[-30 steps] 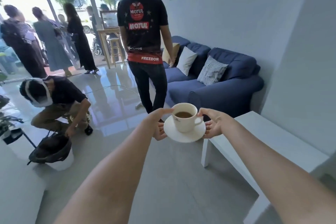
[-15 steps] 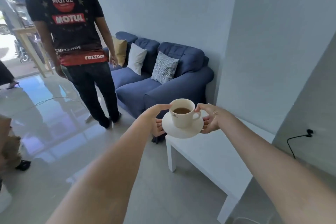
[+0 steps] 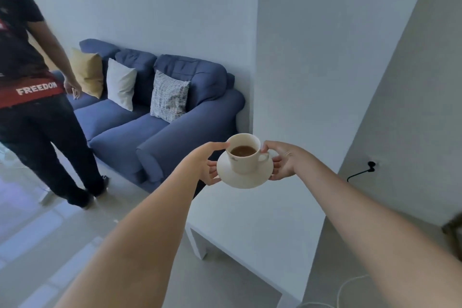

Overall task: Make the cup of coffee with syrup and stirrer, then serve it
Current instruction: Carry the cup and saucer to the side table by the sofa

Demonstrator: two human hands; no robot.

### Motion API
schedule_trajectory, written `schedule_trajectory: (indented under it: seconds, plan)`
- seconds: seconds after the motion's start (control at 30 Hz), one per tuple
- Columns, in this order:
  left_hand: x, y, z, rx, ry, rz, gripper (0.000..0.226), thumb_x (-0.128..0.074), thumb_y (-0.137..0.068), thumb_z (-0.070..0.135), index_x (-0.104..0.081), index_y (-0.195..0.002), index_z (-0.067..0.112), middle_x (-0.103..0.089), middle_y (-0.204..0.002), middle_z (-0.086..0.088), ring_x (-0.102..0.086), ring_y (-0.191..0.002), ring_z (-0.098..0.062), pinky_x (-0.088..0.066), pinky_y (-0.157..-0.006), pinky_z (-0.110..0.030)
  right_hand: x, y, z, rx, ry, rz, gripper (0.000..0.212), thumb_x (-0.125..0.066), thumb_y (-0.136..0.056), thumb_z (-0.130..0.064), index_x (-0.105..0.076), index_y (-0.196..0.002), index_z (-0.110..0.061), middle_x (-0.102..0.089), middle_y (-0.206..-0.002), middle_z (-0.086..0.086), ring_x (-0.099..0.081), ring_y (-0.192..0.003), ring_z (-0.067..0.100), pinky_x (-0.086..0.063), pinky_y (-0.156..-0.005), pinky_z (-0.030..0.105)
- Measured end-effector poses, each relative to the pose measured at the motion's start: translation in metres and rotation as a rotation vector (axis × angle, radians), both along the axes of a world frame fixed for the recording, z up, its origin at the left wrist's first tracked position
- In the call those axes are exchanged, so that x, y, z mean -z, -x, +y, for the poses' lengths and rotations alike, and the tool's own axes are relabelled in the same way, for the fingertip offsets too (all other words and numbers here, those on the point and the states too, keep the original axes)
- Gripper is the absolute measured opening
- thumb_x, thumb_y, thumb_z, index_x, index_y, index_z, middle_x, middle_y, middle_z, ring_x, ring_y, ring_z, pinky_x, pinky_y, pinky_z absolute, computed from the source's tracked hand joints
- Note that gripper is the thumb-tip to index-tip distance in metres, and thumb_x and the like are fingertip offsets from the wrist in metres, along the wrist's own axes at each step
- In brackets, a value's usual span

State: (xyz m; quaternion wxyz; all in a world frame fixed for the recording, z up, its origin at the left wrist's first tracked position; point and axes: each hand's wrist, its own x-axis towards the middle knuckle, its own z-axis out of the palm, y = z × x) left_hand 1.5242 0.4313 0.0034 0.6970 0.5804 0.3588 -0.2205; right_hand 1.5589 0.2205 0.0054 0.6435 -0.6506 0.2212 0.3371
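Person's body as seen from the head camera: two forearms, both bare from the lower edge of the view to the wrists, with no sleeve cloth showing. Left hand (image 3: 205, 166): bare, ungloved, no watch or band at the wrist. Right hand (image 3: 283, 160): bare, ungloved, wrist likewise plain; whether a ring sits on a finger cannot be made out here.

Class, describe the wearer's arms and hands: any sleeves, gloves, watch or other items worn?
Both forearms are bare with no sleeves in view. The left hand and the right hand wear no gloves, and neither wrist carries a watch or band.
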Motion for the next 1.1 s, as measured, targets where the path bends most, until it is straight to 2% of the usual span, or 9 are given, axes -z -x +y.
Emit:
schedule_trajectory:
  seconds: [0.17, 0.37, 0.53, 0.77, 0.83, 0.93, 1.1]
  plan:
    - [0.010, -0.068, -0.012, 0.153, -0.003, 0.017, 0.080, -0.090, -0.051, 0.034, -0.053, -0.113, 0.001, -0.067, -0.111, -0.013, -0.064, -0.098, -0.028, -0.053, -0.083, -0.044, 0.013, -0.044, -0.019, 0.123, -0.027, 0.019, 0.056, -0.066, -0.065, -0.011, -0.051, -0.117, 0.003, -0.060, -0.099, 0.014, -0.060, -0.092, 0.031, -0.052, -0.080, 0.041]
    - [0.027, -0.141, -0.020, 0.333, -0.015, 0.030, 0.080, -0.090, -0.052, 0.033, -0.053, -0.115, 0.001, -0.067, -0.111, -0.012, -0.065, -0.096, -0.027, -0.055, -0.075, -0.045, 0.033, -0.080, -0.030, 0.287, -0.085, 0.038, 0.040, -0.065, -0.067, -0.011, -0.055, -0.103, 0.002, -0.060, -0.093, 0.011, -0.060, -0.085, 0.028, -0.051, -0.072, 0.039]
    - [0.053, -0.184, -0.029, 0.457, -0.025, 0.060, 0.078, -0.092, -0.047, 0.035, -0.055, -0.106, 0.001, -0.067, -0.105, -0.011, -0.065, -0.092, -0.025, -0.056, -0.074, -0.044, 0.063, -0.100, -0.037, 0.426, -0.111, 0.059, 0.031, -0.065, -0.068, -0.010, -0.055, -0.096, 0.000, -0.061, -0.093, 0.012, -0.061, -0.084, 0.027, -0.051, -0.082, 0.040]
    - [0.111, -0.210, -0.044, 0.482, -0.001, 0.110, 0.078, -0.091, -0.050, 0.040, -0.058, -0.111, 0.004, -0.066, -0.105, -0.006, -0.064, -0.093, -0.021, -0.054, -0.079, -0.040, 0.119, -0.112, -0.046, 0.543, -0.141, 0.093, 0.022, -0.064, -0.069, -0.004, -0.057, -0.090, -0.005, -0.059, -0.096, 0.011, -0.061, -0.088, 0.028, -0.054, -0.082, 0.042]
    - [0.130, -0.215, -0.048, 0.466, 0.002, 0.121, 0.077, -0.091, -0.051, 0.041, -0.058, -0.113, 0.007, -0.066, -0.109, -0.005, -0.063, -0.096, -0.020, -0.053, -0.083, -0.039, 0.139, -0.116, -0.048, 0.541, -0.131, 0.108, 0.018, -0.064, -0.071, -0.005, -0.057, -0.087, -0.006, -0.059, -0.093, 0.011, -0.061, -0.085, 0.027, -0.054, -0.080, 0.041]
    - [0.159, -0.221, -0.052, 0.450, 0.023, 0.134, 0.073, -0.088, -0.057, 0.040, -0.059, -0.115, 0.009, -0.065, -0.112, -0.004, -0.062, -0.099, -0.020, -0.051, -0.085, -0.038, 0.166, -0.124, -0.052, 0.514, -0.113, 0.122, 0.013, -0.063, -0.072, -0.006, -0.058, -0.084, -0.008, -0.060, -0.087, 0.010, -0.061, -0.075, 0.024, -0.053, -0.069, 0.037]
    - [0.219, -0.230, -0.056, 0.430, 0.049, 0.186, 0.069, -0.086, -0.060, 0.039, -0.059, -0.116, 0.010, -0.065, -0.114, -0.003, -0.061, -0.102, -0.019, -0.050, -0.090, -0.038, 0.227, -0.139, -0.059, 0.474, -0.088, 0.173, 0.016, -0.064, -0.071, -0.009, -0.060, -0.087, -0.010, -0.060, -0.088, 0.009, -0.062, -0.079, 0.023, -0.053, -0.072, 0.035]
